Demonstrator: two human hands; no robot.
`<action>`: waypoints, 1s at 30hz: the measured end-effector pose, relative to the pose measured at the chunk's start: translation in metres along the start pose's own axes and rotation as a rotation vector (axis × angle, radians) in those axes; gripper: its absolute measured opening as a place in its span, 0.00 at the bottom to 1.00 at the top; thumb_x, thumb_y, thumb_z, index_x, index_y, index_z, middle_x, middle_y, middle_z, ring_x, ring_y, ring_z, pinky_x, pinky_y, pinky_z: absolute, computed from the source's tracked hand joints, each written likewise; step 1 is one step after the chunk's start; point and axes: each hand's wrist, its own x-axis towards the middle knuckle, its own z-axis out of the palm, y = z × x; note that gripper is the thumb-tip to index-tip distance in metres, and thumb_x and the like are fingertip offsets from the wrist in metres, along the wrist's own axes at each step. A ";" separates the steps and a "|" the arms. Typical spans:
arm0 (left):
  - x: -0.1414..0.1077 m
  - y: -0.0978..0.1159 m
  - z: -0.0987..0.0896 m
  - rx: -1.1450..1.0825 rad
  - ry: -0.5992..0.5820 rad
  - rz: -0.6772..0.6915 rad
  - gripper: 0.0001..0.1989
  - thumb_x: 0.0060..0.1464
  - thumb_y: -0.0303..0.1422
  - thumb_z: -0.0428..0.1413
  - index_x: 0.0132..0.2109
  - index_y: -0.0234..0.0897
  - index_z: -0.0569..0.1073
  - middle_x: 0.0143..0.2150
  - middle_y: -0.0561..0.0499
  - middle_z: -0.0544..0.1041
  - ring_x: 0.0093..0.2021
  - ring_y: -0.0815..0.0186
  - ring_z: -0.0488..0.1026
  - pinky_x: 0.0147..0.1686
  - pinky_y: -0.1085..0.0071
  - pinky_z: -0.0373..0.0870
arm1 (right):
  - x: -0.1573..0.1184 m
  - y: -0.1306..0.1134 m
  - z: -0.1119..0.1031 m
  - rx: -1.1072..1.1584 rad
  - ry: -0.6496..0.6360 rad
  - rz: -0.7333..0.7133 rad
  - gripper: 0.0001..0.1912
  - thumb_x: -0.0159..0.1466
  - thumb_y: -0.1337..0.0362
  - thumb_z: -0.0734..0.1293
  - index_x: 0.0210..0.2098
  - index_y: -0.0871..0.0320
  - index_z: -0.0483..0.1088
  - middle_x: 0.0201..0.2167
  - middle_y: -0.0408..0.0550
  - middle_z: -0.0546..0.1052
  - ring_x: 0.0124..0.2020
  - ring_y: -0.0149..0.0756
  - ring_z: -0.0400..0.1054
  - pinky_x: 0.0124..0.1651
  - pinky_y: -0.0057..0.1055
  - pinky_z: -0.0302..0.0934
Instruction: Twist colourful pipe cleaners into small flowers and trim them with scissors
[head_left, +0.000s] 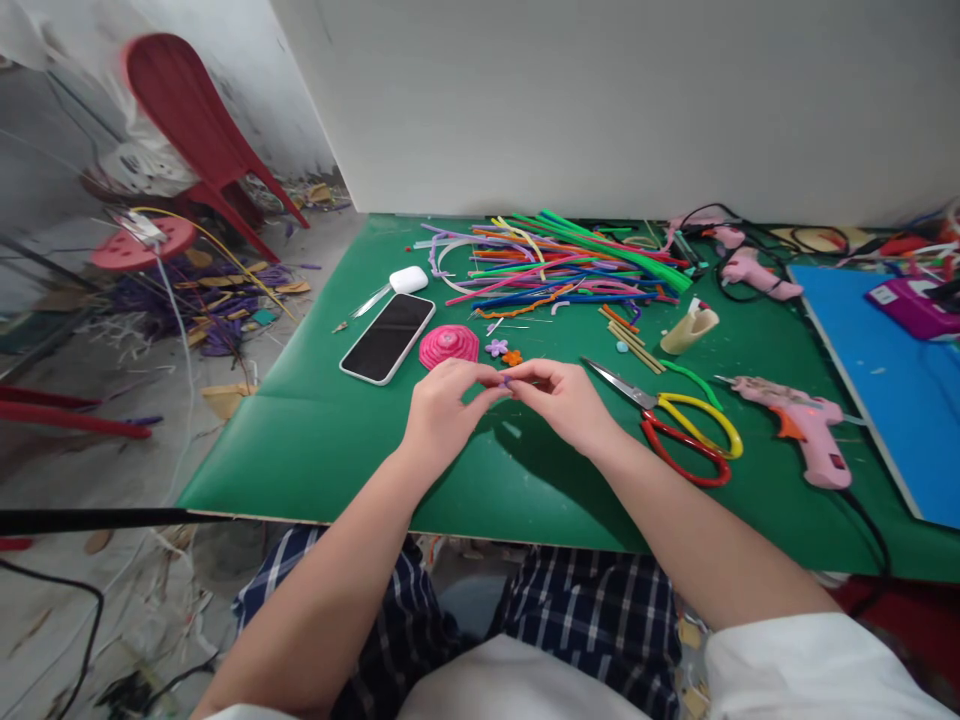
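Observation:
My left hand and my right hand meet fingertip to fingertip above the green table. Both pinch one small purple piece, mostly hidden by the fingers. Just beyond them lie a purple flower and an orange flower. A pink ribbed disc is next to my left hand. Scissors with yellow and red handles lie open to the right of my right hand.
A phone and a white case lie at left. Colored pipe cleaners are piled at the back. A pink glue gun, a bamboo-like tube, and a blue board are on the right.

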 end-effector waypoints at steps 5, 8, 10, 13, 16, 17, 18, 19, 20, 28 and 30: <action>0.002 -0.002 0.001 -0.252 -0.079 -0.331 0.18 0.46 0.38 0.59 0.45 0.39 0.74 0.32 0.51 0.78 0.32 0.65 0.73 0.35 0.68 0.69 | -0.001 -0.003 -0.001 -0.121 0.000 -0.087 0.10 0.57 0.66 0.64 0.37 0.55 0.75 0.37 0.46 0.78 0.39 0.35 0.71 0.43 0.34 0.64; 0.003 -0.005 0.001 -0.412 -0.116 -0.442 0.18 0.43 0.39 0.61 0.42 0.36 0.76 0.33 0.49 0.78 0.34 0.62 0.74 0.38 0.65 0.70 | -0.001 -0.001 -0.002 -0.117 0.018 -0.094 0.12 0.56 0.66 0.65 0.40 0.54 0.74 0.38 0.46 0.77 0.39 0.34 0.71 0.45 0.34 0.63; 0.004 -0.005 0.001 -0.508 -0.121 -0.502 0.15 0.41 0.39 0.62 0.37 0.35 0.77 0.34 0.47 0.79 0.35 0.61 0.74 0.39 0.64 0.70 | -0.001 0.001 -0.001 -0.096 0.032 -0.095 0.13 0.56 0.67 0.65 0.42 0.54 0.72 0.36 0.45 0.77 0.38 0.33 0.71 0.44 0.34 0.64; 0.005 -0.004 0.000 -0.594 -0.142 -0.549 0.14 0.39 0.38 0.64 0.33 0.35 0.76 0.33 0.48 0.79 0.36 0.62 0.74 0.40 0.65 0.70 | -0.001 0.002 -0.001 -0.077 0.046 -0.110 0.13 0.56 0.67 0.66 0.41 0.53 0.71 0.33 0.44 0.76 0.35 0.32 0.71 0.43 0.34 0.64; 0.005 -0.004 -0.001 -0.626 -0.149 -0.572 0.13 0.38 0.38 0.64 0.31 0.35 0.75 0.32 0.49 0.78 0.34 0.64 0.74 0.35 0.68 0.70 | -0.001 0.002 -0.001 -0.060 0.056 -0.097 0.12 0.55 0.66 0.67 0.40 0.53 0.70 0.33 0.44 0.76 0.36 0.33 0.71 0.42 0.34 0.64; 0.005 -0.004 0.000 -0.638 -0.138 -0.581 0.13 0.38 0.39 0.64 0.31 0.35 0.75 0.32 0.49 0.77 0.32 0.65 0.73 0.33 0.70 0.69 | 0.000 0.002 -0.001 -0.054 0.054 -0.083 0.12 0.55 0.65 0.67 0.40 0.54 0.71 0.33 0.44 0.76 0.36 0.33 0.71 0.42 0.34 0.64; 0.005 -0.005 0.000 -0.654 -0.124 -0.591 0.14 0.38 0.39 0.64 0.31 0.35 0.74 0.31 0.50 0.77 0.31 0.67 0.73 0.31 0.71 0.69 | 0.000 0.001 -0.001 -0.048 0.051 -0.069 0.11 0.55 0.64 0.67 0.39 0.54 0.71 0.33 0.45 0.77 0.35 0.34 0.71 0.42 0.34 0.65; 0.005 -0.005 0.001 -0.672 -0.109 -0.602 0.14 0.38 0.39 0.64 0.32 0.35 0.74 0.30 0.50 0.76 0.30 0.68 0.72 0.29 0.72 0.68 | 0.000 0.001 -0.001 -0.044 0.045 -0.054 0.11 0.54 0.63 0.68 0.37 0.54 0.72 0.33 0.45 0.77 0.35 0.34 0.71 0.41 0.35 0.65; 0.004 -0.005 0.001 -0.689 -0.098 -0.614 0.14 0.38 0.39 0.64 0.31 0.35 0.74 0.29 0.51 0.76 0.29 0.68 0.72 0.28 0.73 0.67 | 0.000 0.001 0.000 -0.044 0.036 -0.041 0.09 0.54 0.62 0.68 0.35 0.55 0.72 0.33 0.45 0.77 0.35 0.35 0.71 0.41 0.35 0.65; 0.004 0.000 0.002 -0.678 -0.086 -0.624 0.13 0.39 0.39 0.63 0.31 0.34 0.75 0.28 0.50 0.76 0.29 0.68 0.71 0.28 0.73 0.66 | -0.003 0.001 0.004 -0.095 0.027 -0.023 0.07 0.54 0.60 0.67 0.30 0.57 0.71 0.28 0.43 0.76 0.28 0.32 0.70 0.32 0.30 0.64; 0.004 0.001 0.003 -0.679 -0.099 -0.619 0.14 0.40 0.39 0.63 0.33 0.35 0.75 0.30 0.50 0.77 0.30 0.68 0.71 0.30 0.72 0.67 | -0.003 0.001 0.004 -0.106 0.008 -0.013 0.06 0.55 0.62 0.66 0.30 0.57 0.71 0.27 0.43 0.76 0.26 0.31 0.69 0.31 0.29 0.63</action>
